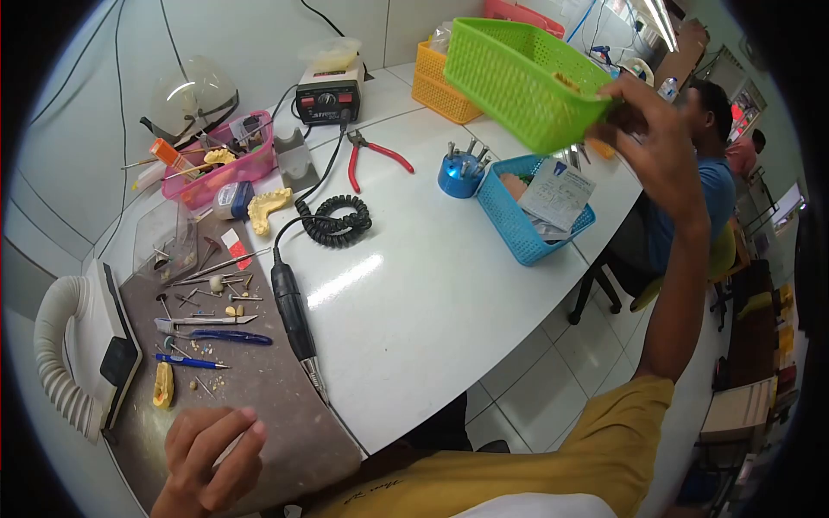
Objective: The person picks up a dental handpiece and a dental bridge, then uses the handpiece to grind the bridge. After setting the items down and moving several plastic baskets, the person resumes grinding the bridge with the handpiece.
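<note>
Holding green basket (522, 78) in right hand (652, 129), narrow grip at its end rim. Tilted, up off the table (371, 345), in view between orange basket (436, 82) and the hand, above blue basket (527, 237). Can see a small yellowish piece (566, 82) inside; can't identify it. Lifted: done. Not set down. Can't judge from here whether filled or emptied as needed. Loosely curled at left hand (216, 462), part open, holding nothing visible, above brown mat (259, 371) near yellowish mould (163, 386). Farther out, lying untouched: black handpiece (294, 311) and red-handled pliers (356, 164).
</note>
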`<state>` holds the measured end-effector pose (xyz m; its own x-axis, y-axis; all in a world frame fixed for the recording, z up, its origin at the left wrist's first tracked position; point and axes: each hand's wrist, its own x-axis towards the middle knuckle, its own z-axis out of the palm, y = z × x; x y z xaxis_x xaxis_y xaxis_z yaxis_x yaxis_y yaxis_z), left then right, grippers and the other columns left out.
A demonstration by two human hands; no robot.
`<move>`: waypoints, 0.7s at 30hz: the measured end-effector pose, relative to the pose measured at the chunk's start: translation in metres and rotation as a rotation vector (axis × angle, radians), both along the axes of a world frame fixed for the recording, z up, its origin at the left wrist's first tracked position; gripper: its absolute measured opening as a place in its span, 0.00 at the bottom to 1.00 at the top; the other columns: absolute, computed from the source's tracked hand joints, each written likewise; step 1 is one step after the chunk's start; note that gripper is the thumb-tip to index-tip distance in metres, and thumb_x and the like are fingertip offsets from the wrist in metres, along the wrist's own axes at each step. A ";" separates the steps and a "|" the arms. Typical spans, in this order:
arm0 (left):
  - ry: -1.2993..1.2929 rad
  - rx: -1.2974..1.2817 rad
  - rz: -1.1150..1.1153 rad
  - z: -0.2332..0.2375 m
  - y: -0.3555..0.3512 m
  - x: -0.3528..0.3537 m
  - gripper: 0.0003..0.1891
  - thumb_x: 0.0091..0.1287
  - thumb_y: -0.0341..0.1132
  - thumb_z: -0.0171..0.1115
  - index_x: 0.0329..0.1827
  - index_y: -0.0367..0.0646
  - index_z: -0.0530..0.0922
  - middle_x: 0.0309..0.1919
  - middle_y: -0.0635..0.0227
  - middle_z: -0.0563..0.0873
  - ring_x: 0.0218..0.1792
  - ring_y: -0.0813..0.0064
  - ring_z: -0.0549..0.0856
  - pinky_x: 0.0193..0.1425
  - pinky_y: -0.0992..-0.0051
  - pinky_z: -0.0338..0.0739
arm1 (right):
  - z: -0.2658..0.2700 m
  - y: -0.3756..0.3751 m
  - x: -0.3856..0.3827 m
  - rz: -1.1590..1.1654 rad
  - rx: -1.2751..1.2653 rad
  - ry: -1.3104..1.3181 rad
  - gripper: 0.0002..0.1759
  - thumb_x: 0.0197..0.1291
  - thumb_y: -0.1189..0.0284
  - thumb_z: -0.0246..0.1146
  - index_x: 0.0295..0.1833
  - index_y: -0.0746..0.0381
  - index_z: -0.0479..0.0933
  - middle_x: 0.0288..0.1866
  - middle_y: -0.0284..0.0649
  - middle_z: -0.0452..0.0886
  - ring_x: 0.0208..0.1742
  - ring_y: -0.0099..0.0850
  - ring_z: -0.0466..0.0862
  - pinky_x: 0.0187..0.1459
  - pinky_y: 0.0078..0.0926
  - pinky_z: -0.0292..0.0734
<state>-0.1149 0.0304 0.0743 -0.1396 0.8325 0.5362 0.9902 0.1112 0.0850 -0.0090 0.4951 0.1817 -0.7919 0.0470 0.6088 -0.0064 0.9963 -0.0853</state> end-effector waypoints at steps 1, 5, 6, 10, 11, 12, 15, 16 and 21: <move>0.004 0.006 0.011 0.005 0.013 0.003 0.16 0.51 0.16 0.59 0.44 0.35 0.78 0.38 0.55 0.82 0.31 0.59 0.82 0.32 0.66 0.78 | 0.007 0.022 -0.008 0.011 0.019 0.014 0.18 0.53 0.74 0.72 0.49 0.65 0.77 0.40 0.40 0.84 0.36 0.28 0.87 0.38 0.26 0.81; 0.058 0.144 -0.025 0.015 0.073 0.003 0.20 0.45 0.21 0.68 0.45 0.37 0.82 0.41 0.58 0.84 0.35 0.63 0.84 0.35 0.69 0.77 | 0.030 0.089 -0.053 0.019 -0.013 -0.081 0.16 0.59 0.77 0.67 0.52 0.67 0.74 0.40 0.39 0.83 0.41 0.24 0.85 0.44 0.22 0.79; 0.059 0.172 -0.022 0.020 0.092 -0.002 0.19 0.47 0.22 0.68 0.45 0.37 0.82 0.40 0.58 0.84 0.36 0.63 0.84 0.36 0.69 0.78 | 0.033 0.105 -0.066 0.031 -0.007 -0.078 0.16 0.59 0.77 0.67 0.52 0.67 0.74 0.40 0.39 0.83 0.41 0.24 0.85 0.44 0.22 0.79; 0.024 0.247 0.059 0.042 0.172 -0.036 0.14 0.55 0.26 0.68 0.44 0.36 0.79 0.40 0.57 0.84 0.41 0.59 0.84 0.44 0.66 0.78 | 0.033 0.154 -0.121 0.040 0.005 -0.132 0.17 0.60 0.73 0.66 0.52 0.68 0.74 0.40 0.41 0.84 0.38 0.26 0.85 0.44 0.25 0.80; 0.008 0.263 0.101 0.043 0.194 -0.049 0.13 0.57 0.27 0.68 0.45 0.36 0.78 0.41 0.56 0.83 0.43 0.58 0.84 0.46 0.65 0.78 | 0.031 0.159 -0.132 0.008 0.000 -0.140 0.17 0.59 0.72 0.67 0.52 0.68 0.74 0.40 0.41 0.84 0.37 0.26 0.84 0.43 0.26 0.80; -0.042 0.294 0.092 0.043 0.217 -0.063 0.14 0.58 0.26 0.67 0.47 0.36 0.78 0.43 0.56 0.84 0.45 0.57 0.84 0.49 0.65 0.78 | 0.025 0.157 -0.141 -0.023 -0.044 -0.094 0.18 0.57 0.70 0.69 0.51 0.66 0.76 0.39 0.40 0.84 0.36 0.27 0.84 0.43 0.27 0.79; -0.169 0.280 0.140 0.037 0.279 -0.108 0.19 0.64 0.33 0.65 0.56 0.35 0.75 0.49 0.53 0.83 0.51 0.56 0.83 0.55 0.64 0.77 | 0.006 0.190 -0.178 0.146 0.136 -0.007 0.19 0.56 0.69 0.70 0.51 0.65 0.77 0.38 0.40 0.83 0.34 0.28 0.83 0.43 0.29 0.77; -0.162 0.280 0.147 0.033 0.299 -0.122 0.19 0.64 0.33 0.65 0.56 0.35 0.75 0.49 0.53 0.83 0.51 0.56 0.83 0.55 0.64 0.77 | 0.007 0.184 -0.181 0.100 0.145 -0.083 0.19 0.55 0.69 0.71 0.50 0.65 0.77 0.36 0.40 0.83 0.33 0.27 0.82 0.42 0.29 0.77; -0.292 0.288 0.360 0.016 0.383 -0.185 0.45 0.66 0.59 0.60 0.71 0.27 0.58 0.62 0.36 0.73 0.63 0.47 0.76 0.66 0.58 0.71 | -0.013 0.198 -0.206 0.177 -0.074 -0.130 0.17 0.56 0.68 0.70 0.48 0.65 0.78 0.33 0.39 0.84 0.33 0.26 0.83 0.40 0.30 0.76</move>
<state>-0.2997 0.4131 0.0905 -0.5664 0.5294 0.6316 0.8241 0.3707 0.4283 -0.2148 0.6935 0.1690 -0.8633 -0.0584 0.5013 -0.1643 0.9717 -0.1698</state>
